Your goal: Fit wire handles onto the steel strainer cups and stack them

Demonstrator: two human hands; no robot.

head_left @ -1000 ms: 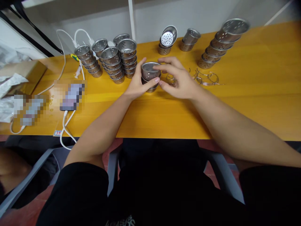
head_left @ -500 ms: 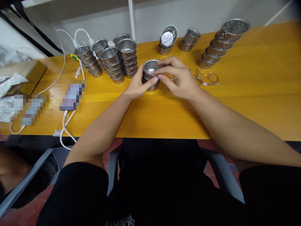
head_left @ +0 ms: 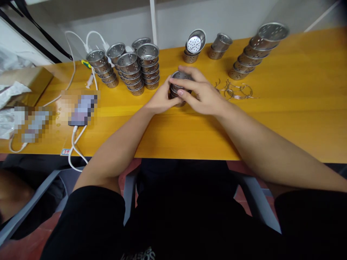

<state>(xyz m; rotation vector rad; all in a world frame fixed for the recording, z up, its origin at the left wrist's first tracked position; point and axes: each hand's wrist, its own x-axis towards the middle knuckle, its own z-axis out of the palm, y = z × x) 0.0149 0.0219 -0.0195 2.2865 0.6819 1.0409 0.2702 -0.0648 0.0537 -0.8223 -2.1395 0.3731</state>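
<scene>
**Left hand (head_left: 162, 97) and right hand (head_left: 202, 92) grip a cup stack (head_left: 179, 75)**

Nearest is the wearer's black shirt (head_left: 176, 216), between the grey arms of a chair (head_left: 131, 191). At the left, a neighbour's bare leg (head_left: 13, 195) shows below the tabletop (head_left: 189, 137).

A blurred-out phone (head_left: 82, 110) lies on the left of the tabletop, a white cable (head_left: 73, 139) at its near end. Another phone (head_left: 36, 126) lies beyond it to the left, near a cardboard box (head_left: 40, 83).

The cup stack stands upright near the middle of the tabletop, its metal sides pierced with holes. The left hand's grip is curved around its left side, thumb across the front. The right hand's grip is on it too, fingers arched over the top and thumb at the front; they partly hide the rim.

Thin bent wires (head_left: 238, 95) lie right of the right hand. Farther back, several cup towers (head_left: 134, 77) stand close together on the left, two shorter stacks (head_left: 190, 57) sit behind the hands, and a taller leaning tower (head_left: 252, 56) is on the right. A grey wall (head_left: 217, 18) rises behind.
</scene>
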